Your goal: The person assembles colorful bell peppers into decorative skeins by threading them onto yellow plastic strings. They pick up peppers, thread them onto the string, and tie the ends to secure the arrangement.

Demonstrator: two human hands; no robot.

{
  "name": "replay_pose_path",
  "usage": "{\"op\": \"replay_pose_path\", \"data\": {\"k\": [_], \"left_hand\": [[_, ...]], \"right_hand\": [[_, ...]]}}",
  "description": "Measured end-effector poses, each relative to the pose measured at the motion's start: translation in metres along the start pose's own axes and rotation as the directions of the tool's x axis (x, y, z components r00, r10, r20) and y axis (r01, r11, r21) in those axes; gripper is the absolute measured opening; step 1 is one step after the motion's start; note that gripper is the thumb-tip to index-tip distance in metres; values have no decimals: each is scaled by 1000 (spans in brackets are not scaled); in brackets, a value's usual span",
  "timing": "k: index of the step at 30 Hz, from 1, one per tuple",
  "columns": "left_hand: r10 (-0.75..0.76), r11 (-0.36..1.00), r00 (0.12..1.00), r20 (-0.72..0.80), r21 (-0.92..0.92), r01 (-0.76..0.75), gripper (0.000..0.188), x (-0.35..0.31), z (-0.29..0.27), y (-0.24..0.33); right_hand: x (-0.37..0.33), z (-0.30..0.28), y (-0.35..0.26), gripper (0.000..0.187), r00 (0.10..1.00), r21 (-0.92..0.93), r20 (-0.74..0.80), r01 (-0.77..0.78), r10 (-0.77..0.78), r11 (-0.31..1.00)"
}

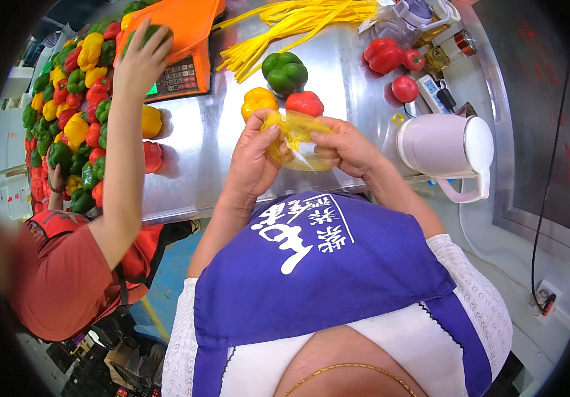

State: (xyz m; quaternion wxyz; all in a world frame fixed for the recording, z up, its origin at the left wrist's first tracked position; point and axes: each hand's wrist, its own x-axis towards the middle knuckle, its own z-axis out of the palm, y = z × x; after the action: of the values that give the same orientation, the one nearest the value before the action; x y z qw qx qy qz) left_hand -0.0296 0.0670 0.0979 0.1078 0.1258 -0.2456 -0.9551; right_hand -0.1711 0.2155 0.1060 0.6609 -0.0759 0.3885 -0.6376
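Observation:
A small yellow mesh bag [301, 157] is stretched between my hands in front of my apron. My left hand [255, 155] pinches its left side, and my right hand [350, 147] grips the right side with thumb and fingers. Just beyond the mesh, three bell peppers stand close together on the steel table [205, 149]: a yellow pepper [258, 100], a red pepper [306, 102] partly hidden by the bag, and a green pepper [285, 74] behind them. Long yellow mesh strips [265, 49] lie in a loose bundle farther back.
On the left, a co-worker's hand [143, 56] holds a green pepper over an orange scale [192, 26], beside a heap of mixed peppers [77, 135]. To the right stand a pale kettle [430, 142], a tomato [405, 88], a red pepper [384, 55] and a power strip [433, 94].

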Motion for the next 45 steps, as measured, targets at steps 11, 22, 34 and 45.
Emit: {"op": "replay_pose_path", "data": {"k": [11, 22, 34, 45], "left_hand": [[6, 795, 949, -314, 577, 186, 11, 33, -4, 0], [507, -187, 828, 238, 969, -164, 17, 72, -26, -40], [-163, 987, 893, -420, -77, 144, 5, 65, -1, -59], [-115, 993, 973, -198, 3, 118, 8, 64, -2, -50]], "right_hand": [[38, -56, -32, 10, 936, 147, 194, 268, -294, 952], [53, -60, -5, 3, 824, -105, -519, 202, -227, 974], [10, -92, -2, 3, 864, 39, -463, 241, -196, 970], [12, -93, 9, 11, 886, 145, -401, 313, -234, 938]]}}
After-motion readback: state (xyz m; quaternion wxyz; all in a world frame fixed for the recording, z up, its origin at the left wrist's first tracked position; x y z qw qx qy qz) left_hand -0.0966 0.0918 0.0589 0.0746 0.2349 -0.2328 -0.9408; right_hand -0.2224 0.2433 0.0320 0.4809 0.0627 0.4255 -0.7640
